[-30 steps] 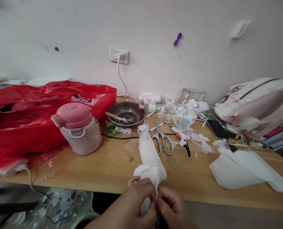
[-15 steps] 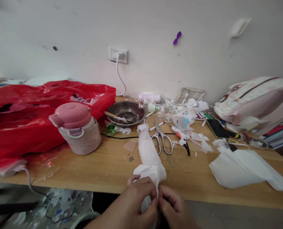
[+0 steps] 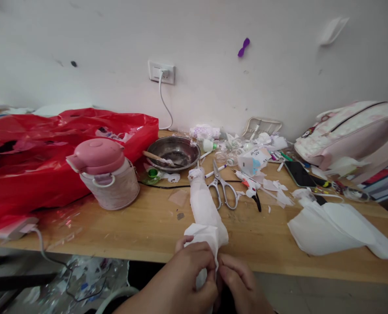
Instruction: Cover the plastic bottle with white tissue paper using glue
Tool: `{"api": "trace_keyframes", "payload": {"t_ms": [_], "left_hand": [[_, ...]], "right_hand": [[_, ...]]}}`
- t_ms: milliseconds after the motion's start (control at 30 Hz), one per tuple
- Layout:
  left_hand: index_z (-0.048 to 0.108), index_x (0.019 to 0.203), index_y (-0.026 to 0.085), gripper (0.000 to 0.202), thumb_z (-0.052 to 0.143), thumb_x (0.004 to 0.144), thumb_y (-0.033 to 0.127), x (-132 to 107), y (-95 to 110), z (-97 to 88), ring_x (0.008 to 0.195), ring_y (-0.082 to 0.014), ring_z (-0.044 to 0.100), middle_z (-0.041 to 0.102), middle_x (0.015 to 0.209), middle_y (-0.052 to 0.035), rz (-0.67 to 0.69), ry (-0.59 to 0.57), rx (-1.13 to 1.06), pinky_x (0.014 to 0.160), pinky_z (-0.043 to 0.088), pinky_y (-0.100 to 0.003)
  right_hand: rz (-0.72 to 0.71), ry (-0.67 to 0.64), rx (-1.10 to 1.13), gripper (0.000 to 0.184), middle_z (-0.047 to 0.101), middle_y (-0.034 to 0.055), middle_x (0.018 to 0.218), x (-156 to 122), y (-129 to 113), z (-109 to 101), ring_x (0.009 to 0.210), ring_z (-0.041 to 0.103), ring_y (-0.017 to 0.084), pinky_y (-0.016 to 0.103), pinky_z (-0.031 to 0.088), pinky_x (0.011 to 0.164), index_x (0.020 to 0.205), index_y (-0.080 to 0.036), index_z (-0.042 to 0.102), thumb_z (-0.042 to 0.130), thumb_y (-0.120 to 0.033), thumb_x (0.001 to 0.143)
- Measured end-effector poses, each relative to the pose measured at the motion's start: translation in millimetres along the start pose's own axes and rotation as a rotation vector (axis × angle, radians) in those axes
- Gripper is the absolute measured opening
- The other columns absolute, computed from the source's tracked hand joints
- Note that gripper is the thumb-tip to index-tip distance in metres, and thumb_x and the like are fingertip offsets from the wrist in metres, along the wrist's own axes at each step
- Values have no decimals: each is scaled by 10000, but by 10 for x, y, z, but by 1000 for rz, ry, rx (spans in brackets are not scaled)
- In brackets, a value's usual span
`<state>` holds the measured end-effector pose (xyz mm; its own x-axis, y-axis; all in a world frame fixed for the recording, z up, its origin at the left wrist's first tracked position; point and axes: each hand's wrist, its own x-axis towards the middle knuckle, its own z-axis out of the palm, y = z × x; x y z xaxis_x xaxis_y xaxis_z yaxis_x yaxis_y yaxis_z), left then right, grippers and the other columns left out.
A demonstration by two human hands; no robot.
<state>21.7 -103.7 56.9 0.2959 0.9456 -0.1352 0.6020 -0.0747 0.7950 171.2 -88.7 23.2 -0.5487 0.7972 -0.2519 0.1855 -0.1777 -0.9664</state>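
Note:
A long white paper-wrapped roll lies on the wooden table, its near end hanging over the front edge. My left hand and my right hand are both closed on that near end, fingers pinching the white paper between them. The far end of the roll points toward a metal bowl.
Scissors and a glue gun lie right of the roll. A pink-lidded jug and a red plastic bag are at the left. White sheets, a phone and a pink backpack are at the right.
Both hands keep pinching the paper's near end with only slight finger shifts. The view has tilted a little.

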Motion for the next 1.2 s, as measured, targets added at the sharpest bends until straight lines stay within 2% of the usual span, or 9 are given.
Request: {"api": "trace_keyframes", "payload": {"t_ms": [267, 400, 500, 667, 867, 1033, 1200], "left_hand": [[568, 646, 172, 169, 493, 700, 31, 20, 15, -23, 786, -125, 538, 624, 752, 34, 47, -42, -48, 893, 324, -306], [561, 617, 169, 173, 499, 680, 21, 31, 9, -31, 774, -121, 541, 623, 735, 36, 37, -51, -47, 961, 280, -336], [529, 618, 172, 147, 491, 681, 45, 30, -26, -12, 750, -125, 534, 614, 726, 33, 57, -40, -79, 910, 333, -310], [506, 686, 192, 93, 474, 692, 105, 11, -71, 17, 762, -145, 535, 607, 710, 39, 11, 34, -101, 963, 300, -371], [487, 694, 196, 62, 486, 709, 137, 22, -65, 35, 727, -136, 526, 588, 695, 45, -37, 24, -116, 1027, 222, -415], [465, 704, 203, 90, 464, 696, 114, 14, -90, 33, 791, -154, 498, 601, 752, 31, -29, 25, -151, 884, 338, -332], [497, 732, 202, 114, 431, 707, 112, 8, -93, 12, 797, -161, 488, 578, 779, 9, -43, 17, -153, 755, 368, -280]], "right_hand": [[-78, -12, -114, 215, 482, 0, 612, 39, 33, -13, 594, 431, 134, 235, 360, 550, 658, -188, 485, 408, -335, 795], [-83, 4, -151, 225, 448, -13, 586, 46, 35, -10, 563, 398, 124, 234, 332, 535, 641, -190, 452, 364, -312, 810], [-142, 28, -197, 219, 414, -17, 589, 57, 52, -3, 577, 375, 124, 240, 313, 546, 617, -193, 415, 366, -319, 789], [-178, 61, -241, 209, 380, -25, 574, 77, 79, 1, 576, 364, 125, 241, 290, 537, 604, -198, 382, 355, -312, 777], [-150, 59, -260, 198, 369, -29, 570, 73, 80, -6, 569, 355, 123, 241, 281, 531, 602, -198, 383, 363, -306, 767], [-202, 27, -234, 214, 364, -31, 581, 74, 46, 3, 570, 344, 118, 235, 286, 535, 604, -202, 364, 359, -306, 791], [-180, 37, -228, 234, 365, -33, 574, 78, 66, -4, 564, 352, 117, 235, 282, 527, 604, -202, 368, 347, -313, 809]]}}
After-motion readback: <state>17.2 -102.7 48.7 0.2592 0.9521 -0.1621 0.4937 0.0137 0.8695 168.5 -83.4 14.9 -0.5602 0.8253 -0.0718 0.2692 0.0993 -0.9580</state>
